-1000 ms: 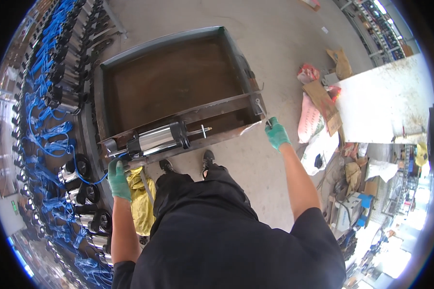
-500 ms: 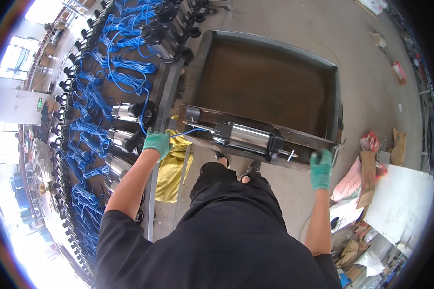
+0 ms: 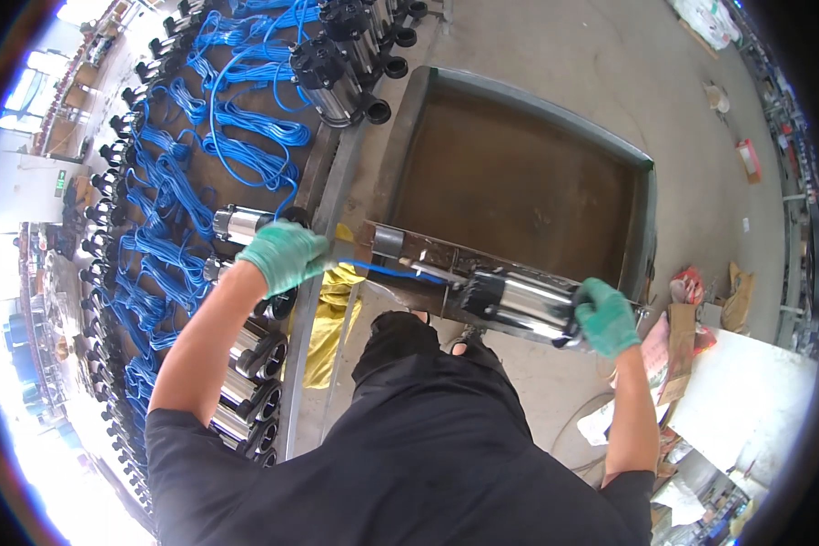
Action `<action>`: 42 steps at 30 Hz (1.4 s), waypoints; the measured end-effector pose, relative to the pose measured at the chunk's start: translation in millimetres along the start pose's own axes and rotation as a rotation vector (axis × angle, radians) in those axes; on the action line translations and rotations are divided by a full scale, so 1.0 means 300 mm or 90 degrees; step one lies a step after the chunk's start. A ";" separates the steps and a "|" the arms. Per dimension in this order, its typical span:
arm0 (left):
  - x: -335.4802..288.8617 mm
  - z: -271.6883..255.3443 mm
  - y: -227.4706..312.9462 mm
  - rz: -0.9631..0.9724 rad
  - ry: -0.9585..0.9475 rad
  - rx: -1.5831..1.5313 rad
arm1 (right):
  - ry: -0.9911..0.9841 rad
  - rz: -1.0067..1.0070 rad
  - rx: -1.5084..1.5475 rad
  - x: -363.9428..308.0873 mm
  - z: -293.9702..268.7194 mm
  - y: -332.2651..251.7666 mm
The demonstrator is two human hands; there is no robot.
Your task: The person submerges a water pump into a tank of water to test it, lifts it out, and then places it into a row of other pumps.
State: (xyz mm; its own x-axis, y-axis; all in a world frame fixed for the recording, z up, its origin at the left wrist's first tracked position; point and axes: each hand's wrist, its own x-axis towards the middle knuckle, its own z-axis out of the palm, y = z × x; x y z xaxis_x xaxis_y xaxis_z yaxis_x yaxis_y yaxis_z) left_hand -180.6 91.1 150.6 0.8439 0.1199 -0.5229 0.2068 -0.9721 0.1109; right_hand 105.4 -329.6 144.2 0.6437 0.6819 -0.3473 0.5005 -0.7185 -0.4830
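Note:
A silver, cylindrical submersible pump [image 3: 530, 305] with black ends lies across the near side of a metal tank, tilted slightly down to the right. My right hand [image 3: 607, 318], in a green glove, is closed around the pump's black right end. From its left end a blue cable [image 3: 378, 267] runs to my left hand [image 3: 282, 257], also green-gloved and smeared by motion. The left fingers look closed on the cable at the edge of the rack. Beneath that hand, parts of the neighbouring pumps are hidden.
The open tank [image 3: 651, 196] holds brownish liquid. At left, a long rack carries rows of pumps [image 3: 323, 82] and coiled blue cables [image 3: 250, 159]. Yellow cloth [image 3: 332, 337] hangs by the rack's rail. A white board [image 3: 746, 391] and cardboard [image 3: 678, 350] lie at right.
My right hand has moved left onto the pump's end, and the pump has shifted right and nearer to me. My left hand has moved slightly left and up. The whole view has shifted a little.

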 end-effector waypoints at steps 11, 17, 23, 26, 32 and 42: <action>0.459 0.103 0.104 0.113 0.181 -0.174 | 0.069 0.107 -0.197 0.240 -0.128 0.046; 0.678 0.267 0.199 0.025 0.248 -0.201 | 0.006 0.123 -0.314 0.499 0.055 0.121; 0.677 0.235 0.238 -0.119 0.213 -0.266 | 0.002 0.104 -0.312 0.640 0.219 0.167; 0.684 0.239 0.247 -0.143 0.184 -0.226 | 0.035 0.103 -0.283 0.680 0.291 0.197; 0.705 0.236 0.257 -0.177 0.142 -0.217 | 0.056 0.122 -0.238 0.738 0.374 0.212; 0.697 0.199 0.280 -0.250 0.108 -0.201 | 0.121 0.088 -0.175 0.492 0.267 0.299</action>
State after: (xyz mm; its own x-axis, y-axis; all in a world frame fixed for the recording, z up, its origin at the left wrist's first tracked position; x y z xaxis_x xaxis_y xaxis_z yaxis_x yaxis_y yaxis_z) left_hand -16.4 22.4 0.2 0.7353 0.5195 -0.4353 0.6409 -0.7419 0.1970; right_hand 198.9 -282.3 -14.7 0.7998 0.5560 -0.2263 0.5208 -0.8302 -0.1991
